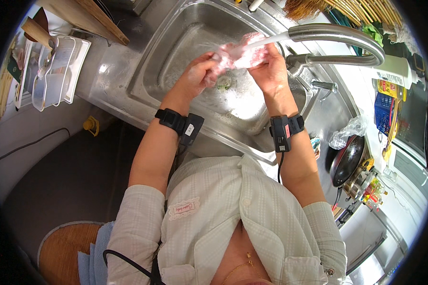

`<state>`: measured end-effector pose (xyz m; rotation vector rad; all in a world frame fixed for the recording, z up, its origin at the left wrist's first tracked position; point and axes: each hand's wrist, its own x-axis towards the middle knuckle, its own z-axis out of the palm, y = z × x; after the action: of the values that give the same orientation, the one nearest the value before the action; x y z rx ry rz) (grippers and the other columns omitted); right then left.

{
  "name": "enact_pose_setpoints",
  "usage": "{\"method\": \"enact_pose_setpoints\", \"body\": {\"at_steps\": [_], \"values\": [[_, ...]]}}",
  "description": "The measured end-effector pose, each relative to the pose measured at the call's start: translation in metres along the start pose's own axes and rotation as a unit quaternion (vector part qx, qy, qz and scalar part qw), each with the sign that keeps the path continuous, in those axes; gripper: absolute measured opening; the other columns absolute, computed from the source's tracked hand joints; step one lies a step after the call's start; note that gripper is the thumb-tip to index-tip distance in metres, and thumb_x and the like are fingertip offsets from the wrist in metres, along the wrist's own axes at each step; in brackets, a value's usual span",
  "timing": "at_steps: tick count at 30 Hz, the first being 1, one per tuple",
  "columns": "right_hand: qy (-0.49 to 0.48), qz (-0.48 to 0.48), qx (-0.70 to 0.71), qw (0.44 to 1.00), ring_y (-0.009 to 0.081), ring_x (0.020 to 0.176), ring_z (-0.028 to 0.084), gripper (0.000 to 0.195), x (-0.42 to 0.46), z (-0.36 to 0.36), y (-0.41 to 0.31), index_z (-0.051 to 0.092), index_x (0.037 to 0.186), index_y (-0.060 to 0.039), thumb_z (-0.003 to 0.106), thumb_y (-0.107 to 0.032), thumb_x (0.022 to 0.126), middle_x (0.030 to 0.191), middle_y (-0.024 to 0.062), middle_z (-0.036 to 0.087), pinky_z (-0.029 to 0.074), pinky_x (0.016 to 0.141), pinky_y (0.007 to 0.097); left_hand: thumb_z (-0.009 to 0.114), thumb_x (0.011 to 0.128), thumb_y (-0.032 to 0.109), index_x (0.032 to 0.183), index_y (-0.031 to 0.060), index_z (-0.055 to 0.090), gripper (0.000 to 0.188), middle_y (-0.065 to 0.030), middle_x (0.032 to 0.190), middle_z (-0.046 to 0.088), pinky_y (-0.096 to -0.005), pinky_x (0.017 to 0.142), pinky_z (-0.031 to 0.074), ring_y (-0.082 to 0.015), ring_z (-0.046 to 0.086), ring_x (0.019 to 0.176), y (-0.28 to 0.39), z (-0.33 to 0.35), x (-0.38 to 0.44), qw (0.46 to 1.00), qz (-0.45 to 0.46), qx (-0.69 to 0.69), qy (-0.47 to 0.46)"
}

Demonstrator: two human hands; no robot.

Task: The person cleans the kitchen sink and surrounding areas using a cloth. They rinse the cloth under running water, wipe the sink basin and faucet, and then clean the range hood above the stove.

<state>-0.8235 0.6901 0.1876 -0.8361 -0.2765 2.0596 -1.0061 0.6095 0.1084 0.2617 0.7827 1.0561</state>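
Both hands are over a stainless steel sink point(171, 46), holding a pink, suds-covered cloth point(251, 53) between them. My left hand point(201, 73) grips its left end, with foam on the fingers. My right hand point(271, 67) holds the other end, close under the curved metal faucet point(337, 34). A white stream of water runs from the spout onto the cloth. Beneath the hands, foamy water lies around the drain strainer point(224, 82). Suds hide parts of the fingers and the cloth's full shape. A black device is strapped to each wrist.
A white wire rack point(79, 64) with plastic holders stands at the left. A wooden board point(103, 23) leans behind the counter. At the right are a black frying pan point(347, 162), a clear plastic bag point(347, 133), a blue basket point(383, 110) and a white bottle point(396, 73).
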Motion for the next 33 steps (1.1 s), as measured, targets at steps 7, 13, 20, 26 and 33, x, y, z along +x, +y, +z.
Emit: {"method": "enact_pose_setpoints", "body": {"at_steps": [7,13,20,26,33], "values": [[0.130,-0.042,-0.249,0.959,0.0110,0.085,0.061,0.018,-0.010,-0.014,0.008,0.068,0.104,-0.0053,0.059,-0.017,0.094,0.095,0.0003,0.067,0.047,0.081,0.0293,0.062,0.092,0.025,0.110,0.0124,0.061,0.022,0.0017,0.079,0.060,-0.0210,0.041,0.030,-0.0057,0.044,0.051,-0.003,-0.003,0.005,0.985,0.097,0.017,0.140],[0.059,-0.009,-0.271,0.961,0.0118,0.082,0.062,0.026,-0.008,-0.014,0.032,0.061,0.114,-0.0006,0.065,-0.012,0.091,0.093,0.0045,0.067,0.049,0.070,0.0238,0.060,0.089,0.005,0.129,0.0055,0.059,0.040,-0.0049,0.098,0.063,-0.0224,0.068,0.049,-0.0107,0.060,0.091,0.002,0.042,-0.010,0.987,0.104,0.112,0.052],[0.168,-0.012,-0.272,0.947,0.0190,0.078,0.067,0.024,0.011,-0.026,0.022,0.061,0.108,0.0013,0.069,-0.007,0.086,0.092,0.0083,0.068,0.055,0.070,0.0318,0.056,0.091,-0.004,0.122,-0.0012,0.060,0.032,-0.0070,0.105,0.067,-0.0250,0.082,0.053,-0.0111,0.063,0.093,-0.018,0.029,-0.002,0.928,0.241,0.283,0.026],[0.141,-0.051,-0.197,0.969,0.0197,0.083,0.068,0.017,0.004,-0.023,0.010,0.061,0.109,0.0002,0.060,-0.004,0.093,0.096,0.0101,0.069,0.056,0.074,0.0328,0.066,0.082,-0.001,0.125,-0.0006,0.057,0.044,-0.0147,0.122,0.062,-0.0316,0.091,0.052,-0.0205,0.062,0.108,-0.016,-0.011,0.004,0.933,0.167,0.289,0.132],[0.075,0.015,-0.132,0.988,0.0265,0.097,0.065,0.025,-0.001,-0.017,0.020,0.056,0.114,0.0028,0.043,-0.014,0.101,0.106,0.0148,0.067,0.053,0.088,0.0390,0.080,0.068,0.014,0.135,0.0040,0.046,0.076,-0.0228,0.143,0.041,-0.0412,0.100,0.043,-0.0348,0.048,0.125,-0.026,0.030,0.015,0.680,0.282,0.652,0.182]]}}
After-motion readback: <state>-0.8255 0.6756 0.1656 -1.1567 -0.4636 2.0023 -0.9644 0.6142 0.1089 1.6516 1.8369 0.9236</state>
